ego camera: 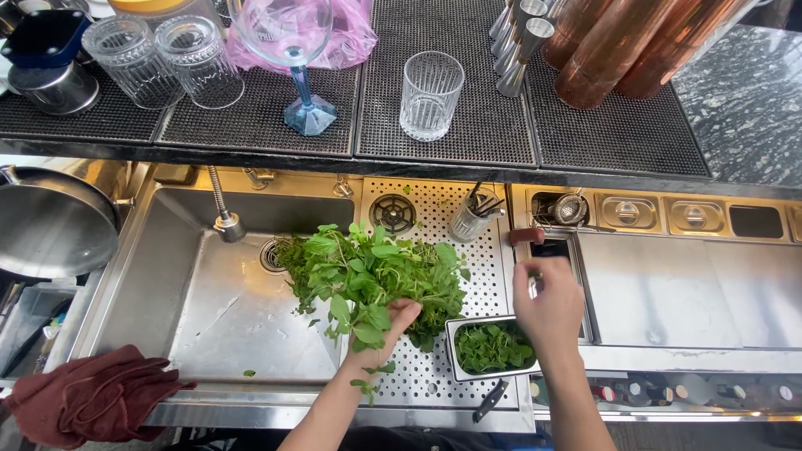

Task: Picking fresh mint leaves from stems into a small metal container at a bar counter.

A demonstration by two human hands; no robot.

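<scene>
Gripping a mint bunch (372,280) by its stems, left hand (393,324) is mostly buried in leaves, over perforated drainboard (434,380). Right hand (547,305), back up, fingers curled; grip can't be told. Metal tin (493,347) w/ picked leaves sits betw. both hands.

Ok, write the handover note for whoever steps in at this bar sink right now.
Left hand: gripping a big bunch of leafy green herbs by the stems, held over the edge between the sink and the perforated drainboard.
Right hand: raised just above the small steel container, fingers pinched; what they hold is too small to tell.
Done: container already holds a layer of picked leaves.
Left: most of the bunch is unpicked. A few loose leaves lie in the sink. A dark red cloth sits at the sink's left corner.
</scene>
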